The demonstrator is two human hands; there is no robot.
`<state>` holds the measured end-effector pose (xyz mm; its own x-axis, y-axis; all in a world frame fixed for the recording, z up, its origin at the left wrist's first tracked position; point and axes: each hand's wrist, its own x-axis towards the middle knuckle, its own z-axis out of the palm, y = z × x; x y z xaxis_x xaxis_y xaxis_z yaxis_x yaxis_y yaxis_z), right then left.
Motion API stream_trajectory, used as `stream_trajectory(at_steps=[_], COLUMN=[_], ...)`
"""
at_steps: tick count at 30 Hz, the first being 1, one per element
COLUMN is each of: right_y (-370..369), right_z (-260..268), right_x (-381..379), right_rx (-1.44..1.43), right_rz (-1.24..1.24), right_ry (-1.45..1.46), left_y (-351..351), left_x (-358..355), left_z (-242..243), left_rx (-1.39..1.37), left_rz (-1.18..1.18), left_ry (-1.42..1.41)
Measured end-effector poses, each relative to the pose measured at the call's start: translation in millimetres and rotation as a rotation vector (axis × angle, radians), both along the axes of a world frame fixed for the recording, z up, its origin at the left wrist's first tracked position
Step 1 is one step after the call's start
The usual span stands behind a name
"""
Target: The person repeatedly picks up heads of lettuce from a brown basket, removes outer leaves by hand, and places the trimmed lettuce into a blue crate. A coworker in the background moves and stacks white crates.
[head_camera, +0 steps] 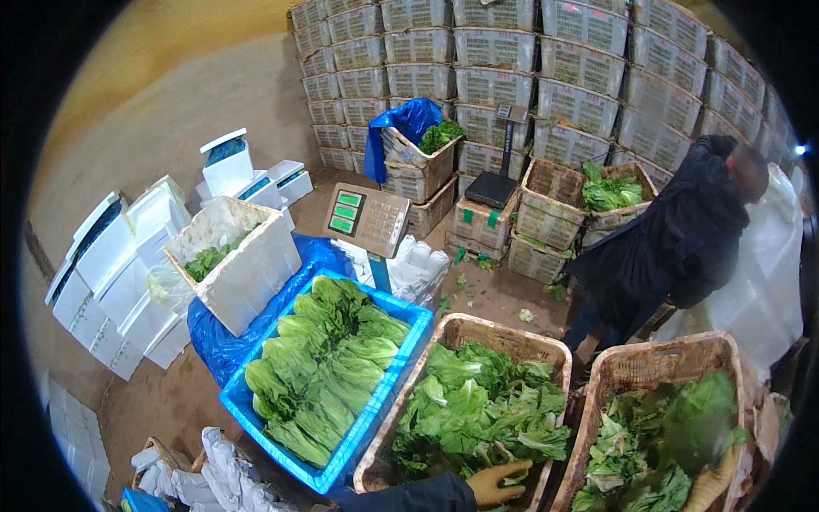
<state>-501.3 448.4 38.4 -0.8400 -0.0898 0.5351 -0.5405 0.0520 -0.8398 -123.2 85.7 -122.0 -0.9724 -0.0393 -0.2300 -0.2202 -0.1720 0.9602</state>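
My left hand (pixel 499 484), in a tan glove, is at the near edge of a worn plastic crate (pixel 505 333) of loose green lettuce (pixel 473 409). Its fingers are apart over the leaves, with nothing plainly held. At the lower right, my gloved right hand (pixel 711 483) is partly cut off by the picture's edge. A motion-blurred head of leafy lettuce (pixel 700 416) is at its fingers, above a second worn crate (pixel 665 353) of leaves and trimmings. Left of these, a blue plastic crate (pixel 390 400) holds romaine-like heads laid in rows.
A digital scale display (pixel 366 217) rises behind the blue crate. A foam box (pixel 249 275) of greens sits on blue plastic sheeting. White foam boxes (pixel 128 281) stand left. A person in dark clothing (pixel 659 243) bends at the right. Stacked crates (pixel 492 83) line the back.
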Motion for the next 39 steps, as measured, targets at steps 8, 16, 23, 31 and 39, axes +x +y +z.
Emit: stream_trajectory(at_steps=[8,16,23,31,39], right_y=[-157.7,-198.3,-229.6,-290.6,-285.9], right_z=[-26.1,-112.2,-72.6,-53.2,-72.1], right_x=[198.8,322.4,311.6,335.2,338.5], right_rx=[0.334,0.770,0.887,1.398,1.371], right_rz=[-0.213,0.727,0.681,0.716,0.670], right_ry=[-0.144,-1.214,-0.296,0.176,0.267], left_y=[-18.1,-126.4,-169.1,-125.6,-102.7], left_x=[-37.7,85.8,133.3,141.9,142.8], left_z=[-35.4,-35.5,38.9,63.0,71.2], left_rx=[0.381,-0.063,-0.493,-0.311,-0.370], left_rz=[0.186,0.737,0.379,0.157,0.065], left_ry=[0.161,-0.247,-0.117,-0.302,-0.267])
